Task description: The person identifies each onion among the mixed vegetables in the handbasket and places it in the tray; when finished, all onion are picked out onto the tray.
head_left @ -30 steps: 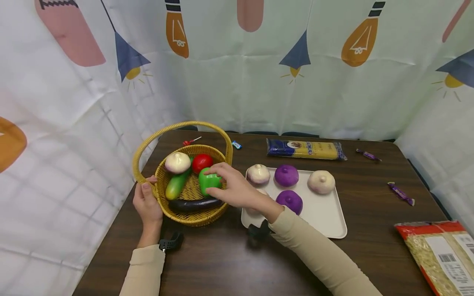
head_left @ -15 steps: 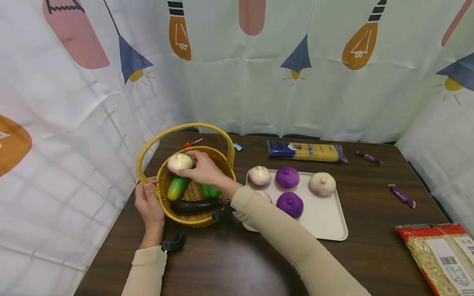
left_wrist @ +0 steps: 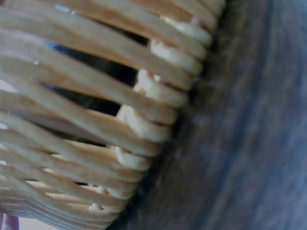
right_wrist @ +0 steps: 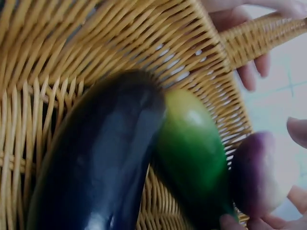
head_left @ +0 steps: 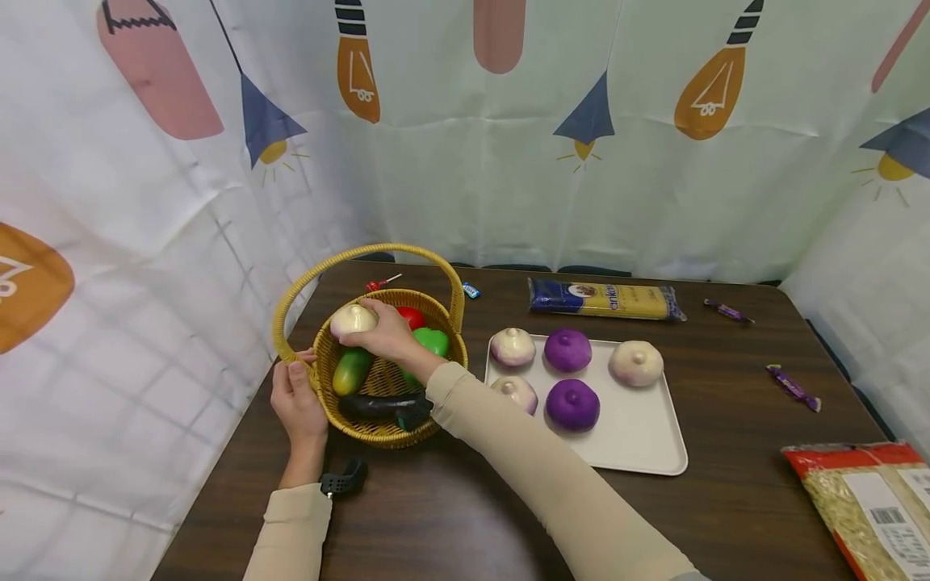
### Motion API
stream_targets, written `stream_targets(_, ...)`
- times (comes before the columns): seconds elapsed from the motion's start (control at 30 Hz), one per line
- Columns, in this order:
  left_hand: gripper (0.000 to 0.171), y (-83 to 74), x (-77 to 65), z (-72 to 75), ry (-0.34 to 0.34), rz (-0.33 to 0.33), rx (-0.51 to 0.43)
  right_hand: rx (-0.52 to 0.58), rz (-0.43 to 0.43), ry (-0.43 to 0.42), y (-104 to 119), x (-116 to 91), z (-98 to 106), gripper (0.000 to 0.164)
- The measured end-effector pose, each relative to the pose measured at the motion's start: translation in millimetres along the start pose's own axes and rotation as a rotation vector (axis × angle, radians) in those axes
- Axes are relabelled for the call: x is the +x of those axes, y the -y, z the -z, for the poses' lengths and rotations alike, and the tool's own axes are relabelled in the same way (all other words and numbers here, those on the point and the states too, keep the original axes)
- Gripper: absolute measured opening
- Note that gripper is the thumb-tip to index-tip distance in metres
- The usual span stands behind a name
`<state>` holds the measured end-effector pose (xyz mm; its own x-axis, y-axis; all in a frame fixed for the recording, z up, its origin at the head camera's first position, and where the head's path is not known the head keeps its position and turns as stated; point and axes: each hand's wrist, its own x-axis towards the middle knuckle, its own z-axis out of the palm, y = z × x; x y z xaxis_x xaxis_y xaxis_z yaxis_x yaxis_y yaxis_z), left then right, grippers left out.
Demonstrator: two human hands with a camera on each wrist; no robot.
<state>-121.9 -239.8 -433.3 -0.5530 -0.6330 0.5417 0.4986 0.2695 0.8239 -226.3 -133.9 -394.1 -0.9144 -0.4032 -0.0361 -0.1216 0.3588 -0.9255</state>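
Observation:
In the head view my left hand (head_left: 299,407) grips the yellow wicker basket (head_left: 327,410) at its left side, by the foot of the tall handle. Its fingers show round that handle foot in the right wrist view. My right hand (head_left: 391,332) reaches in over the basket and holds a white-and-purple turnip (head_left: 352,320) at the back left rim. Below the turnip lies a green cucumber (head_left: 352,371) with a yellow end. A dark eggplant (head_left: 370,407) lies along the front, with a red tomato (head_left: 412,316) and a green pepper (head_left: 433,340) partly hidden behind my right hand.
Right of the basket, a white tray (head_left: 647,444) carries several white and purple turnips (head_left: 572,405). Behind it lies a pasta packet (head_left: 606,299). Wrapped sweets (head_left: 793,388) lie at the right, a lollipop (head_left: 378,284) behind the basket. A red-edged bag (head_left: 865,500) sits front right.
My right hand has moved left from above the green pepper to the turnip in the basket and taken hold of it. My left hand keeps its grip on the basket.

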Motion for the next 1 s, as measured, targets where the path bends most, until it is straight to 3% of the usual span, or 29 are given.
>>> stream_targets(0.13, 0.055, 0.2, -0.3, -1.5, -0.002, 0.001, -0.02, -0.116, 0.066, 0.006, -4.0, 7.8, -5.2, 0.074)
stream_targets(0.33, 0.054, 0.7, 0.0, -1.4, -0.009, -0.007, -0.028, -0.266, 0.097, -0.009, -5.5, 11.0, -10.7, 0.076)
stream_targets(0.53, 0.055, -0.1, 0.1, -0.7, -0.007, -0.027, -0.004, -0.26, 0.096, 0.023, 1.0, 3.5, -6.2, 0.076)
stream_targets(0.8, 0.058, 1.6, 0.8, 0.7, -0.017, -0.026, 0.005, -0.224, 0.226, 0.113, 22.0, -34.5, 22.6, 0.075)
stream_targets(1.0, 0.057, 3.7, 1.3, -0.3, -0.016, -0.025, -0.005, -0.159, 0.328, 0.064, 7.9, -73.9, 45.8, 0.073)
